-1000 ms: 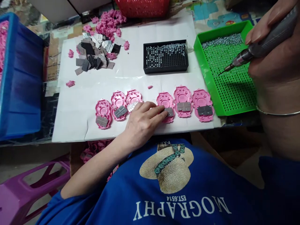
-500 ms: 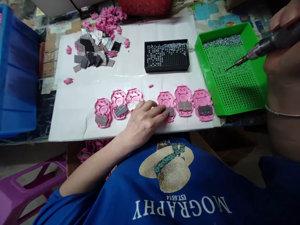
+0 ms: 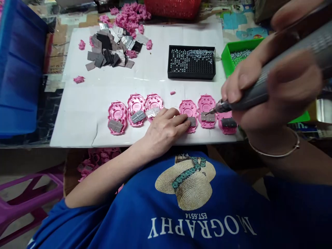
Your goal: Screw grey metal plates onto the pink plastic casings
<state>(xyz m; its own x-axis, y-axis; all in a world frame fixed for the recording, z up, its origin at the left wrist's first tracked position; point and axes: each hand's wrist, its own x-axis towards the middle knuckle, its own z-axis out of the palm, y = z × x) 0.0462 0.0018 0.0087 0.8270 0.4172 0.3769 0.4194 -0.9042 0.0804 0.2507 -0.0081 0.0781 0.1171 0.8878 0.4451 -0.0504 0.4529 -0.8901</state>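
Black tray: it (image 3: 192, 75) sits on the white sheet (image 3: 77, 114) (screws (image 3: 178, 62) fill part of it), and the other places are given from it.
Pink shells: six of them (image 3: 117, 110) lie in a row on your side of the black tray, each with a flat plate across its lower part.
Left hand: yours (image 3: 162, 133) lies palm down on your side of the black tray, fingers close together and slightly bent, fingertips at the fourth shell's plate (image 3: 192, 121), counting from the left (your thumb is too hidden to tell).
Right hand: yours (image 3: 269, 83) is to the right of the black tray, thumb and fingers curled around the grey screwdriver (image 3: 261, 86) (the nearest fingers are blurred).
Screwdriver tip: it points down at the fifth shell's plate (image 3: 208, 117), nearer you than the black tray; you can't tell here whether it touches.
Green tray: right of the black tray (image 3: 227, 62), partly behind your right hand.
Loose plates: a pile (image 3: 105, 41) left of the black tray (grey, black and silvery), with small pink parts (image 3: 129, 17) heaped just beyond.
Red basket: beyond the black tray (image 3: 172, 8).
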